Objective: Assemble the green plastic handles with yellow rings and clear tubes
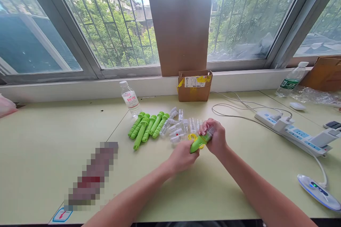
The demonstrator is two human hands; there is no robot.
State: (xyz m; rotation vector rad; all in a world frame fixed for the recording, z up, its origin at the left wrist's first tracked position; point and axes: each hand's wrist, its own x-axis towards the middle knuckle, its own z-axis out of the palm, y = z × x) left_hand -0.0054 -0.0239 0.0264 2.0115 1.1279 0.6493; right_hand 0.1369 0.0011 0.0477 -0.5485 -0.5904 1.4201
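Green handle [196, 145], tilted, clear cap [210, 132]

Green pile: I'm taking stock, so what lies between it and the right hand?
Clear tubes and yellow rings, as the head view shows.

Far side, I see a small cardboard box [194, 94], a tall brown board [183, 32] rising behind it before the window [114, 35]! Left of the box stands a water bottle [130, 100]; over right, a white power strip [299, 134], and nearer me, an oval device [318, 192] glowing green.
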